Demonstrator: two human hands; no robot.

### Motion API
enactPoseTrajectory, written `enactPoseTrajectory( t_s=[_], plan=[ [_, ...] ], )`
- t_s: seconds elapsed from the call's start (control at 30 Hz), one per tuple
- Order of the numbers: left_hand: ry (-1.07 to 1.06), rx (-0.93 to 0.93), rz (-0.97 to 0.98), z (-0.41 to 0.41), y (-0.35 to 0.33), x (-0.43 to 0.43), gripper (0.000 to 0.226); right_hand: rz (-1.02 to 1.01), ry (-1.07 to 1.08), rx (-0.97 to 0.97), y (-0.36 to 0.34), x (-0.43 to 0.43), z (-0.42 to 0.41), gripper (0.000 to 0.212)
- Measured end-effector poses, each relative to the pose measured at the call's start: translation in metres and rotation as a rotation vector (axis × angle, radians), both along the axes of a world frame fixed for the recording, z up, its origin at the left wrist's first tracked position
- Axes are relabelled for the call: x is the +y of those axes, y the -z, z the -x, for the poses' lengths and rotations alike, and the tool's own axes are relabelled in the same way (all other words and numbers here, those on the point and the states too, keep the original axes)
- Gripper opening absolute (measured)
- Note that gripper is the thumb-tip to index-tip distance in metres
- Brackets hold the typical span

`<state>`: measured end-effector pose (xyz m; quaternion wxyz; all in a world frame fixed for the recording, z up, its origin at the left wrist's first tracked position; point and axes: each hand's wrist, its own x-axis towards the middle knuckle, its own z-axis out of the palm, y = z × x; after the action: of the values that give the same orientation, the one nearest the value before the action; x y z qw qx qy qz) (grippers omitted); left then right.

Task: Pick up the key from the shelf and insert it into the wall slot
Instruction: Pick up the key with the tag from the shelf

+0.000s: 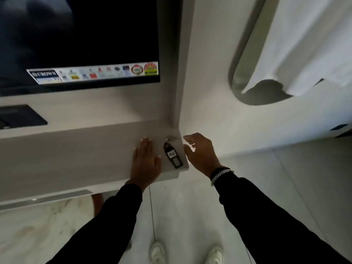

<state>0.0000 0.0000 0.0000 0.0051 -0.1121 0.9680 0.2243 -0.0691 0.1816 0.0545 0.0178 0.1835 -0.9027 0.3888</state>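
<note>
A key (170, 138) on a ring with a long black tag (172, 155) lies at the right end of a pale shelf (76, 149), near the corner of the wall. My left hand (145, 161) rests flat on the shelf just left of the tag, fingers together. To the right of the tag, past the shelf's end, my right hand (200, 152) hovers with its fingers spread and curved, holding nothing. A wall slot is not clearly visible; a small dark fitting (339, 127) sits on the wall at the far right.
A dark television (80, 39) with a sticker strip hangs above the shelf. A black box (21, 117) sits on the shelf's back ledge at the left. A rounded mirror (245, 54) and white cloth (304, 44) hang on the right wall. My white shoes (158, 252) stand on the tiled floor.
</note>
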Motion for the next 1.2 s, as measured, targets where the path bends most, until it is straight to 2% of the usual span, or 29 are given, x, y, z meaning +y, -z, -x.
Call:
enactPoseTrajectory(
  t_s=[0.13, 0.23, 0.37, 0.4, 0.47, 0.53, 0.63, 0.73, 0.93, 1.0, 1.07, 1.13, 1.2],
  plan=[
    [-0.026, 0.026, 0.17, 0.012, 0.015, -0.006, 0.075, -0.139, -0.03, -0.05, 0.026, -0.02, 0.006, 0.012],
    [-0.023, 0.022, 0.21, 0.019, 0.025, -0.007, 0.076, -0.232, 0.01, -0.142, 0.038, -0.032, 0.015, 0.029],
    [-0.024, 0.021, 0.227, 0.022, 0.029, -0.009, 0.076, -0.283, -0.038, -0.136, 0.033, -0.043, 0.023, 0.055],
    [-0.026, 0.022, 0.233, 0.022, 0.028, -0.008, 0.076, -0.291, -0.049, -0.137, 0.032, -0.044, 0.023, 0.052],
    [-0.029, 0.028, 0.245, 0.022, 0.029, -0.008, 0.075, -0.29, -0.051, -0.149, 0.035, -0.045, 0.025, 0.031],
    [-0.03, 0.029, 0.242, 0.022, 0.031, -0.009, 0.075, -0.195, -0.005, -0.222, 0.039, -0.043, 0.027, 0.012],
    [-0.031, 0.02, 0.238, 0.023, 0.031, -0.01, 0.076, -0.063, 0.093, -0.363, 0.04, -0.036, 0.027, 0.017],
    [-0.003, 0.008, 0.224, 0.022, 0.027, -0.011, 0.076, 0.164, 0.199, -0.569, 0.034, -0.02, 0.025, 0.019],
    [0.265, -0.024, 0.269, 0.004, 0.021, 0.004, 0.075, 0.485, 0.279, -0.819, -0.002, 0.021, 0.007, 0.014],
    [0.324, -0.044, 0.254, -0.006, 0.019, 0.023, 0.076, 0.565, 0.303, -0.858, -0.015, 0.038, -0.002, 0.018],
    [0.383, -0.025, 0.189, -0.012, 0.013, 0.048, 0.074, 0.603, 0.315, -0.847, -0.027, 0.06, -0.012, 0.01],
    [0.445, 0.058, 0.11, -0.014, 0.005, 0.075, 0.069, 0.633, 0.336, -0.814, -0.038, 0.085, -0.021, 0.002],
    [0.479, 0.135, 0.028, -0.011, -0.009, 0.105, 0.064, 0.692, 0.368, -0.779, -0.05, 0.113, -0.028, 0.003]
  ],
)
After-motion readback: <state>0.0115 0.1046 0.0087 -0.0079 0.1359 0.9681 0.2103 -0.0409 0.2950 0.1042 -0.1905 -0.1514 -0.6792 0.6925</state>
